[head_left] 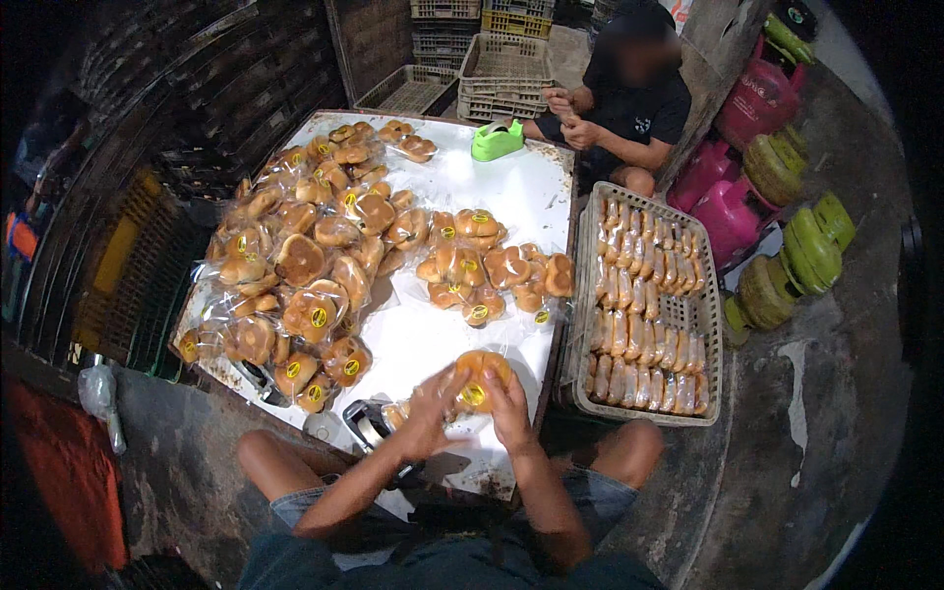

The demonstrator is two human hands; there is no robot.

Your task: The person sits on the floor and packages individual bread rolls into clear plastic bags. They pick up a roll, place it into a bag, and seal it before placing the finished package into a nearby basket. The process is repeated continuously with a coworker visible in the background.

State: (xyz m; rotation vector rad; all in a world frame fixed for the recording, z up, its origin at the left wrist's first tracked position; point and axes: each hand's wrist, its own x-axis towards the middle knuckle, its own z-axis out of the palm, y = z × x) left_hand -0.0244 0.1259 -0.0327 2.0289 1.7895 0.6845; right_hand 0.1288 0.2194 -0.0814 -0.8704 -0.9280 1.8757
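Plainly, the clear-bagged bun pack (pixel 484 364) sits between the person's hands above the worktop (pixel 418 339), its longer axis seeming to run away from the body, with the right hand (pixel 509 408) gripping its right side. Fingers of the blurred left hand (pixel 429 413) lie along its left side, though whether they grip cannot be told; that hand is the nearer to the black tape dispenser (pixel 366 425), just beyond its outer side.

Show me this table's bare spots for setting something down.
The white tabletop shows bare between the green tape dispenser and the middle bagged buns; a smaller patch lies between those buns and the left hand. Heaped buns crowd the left side.
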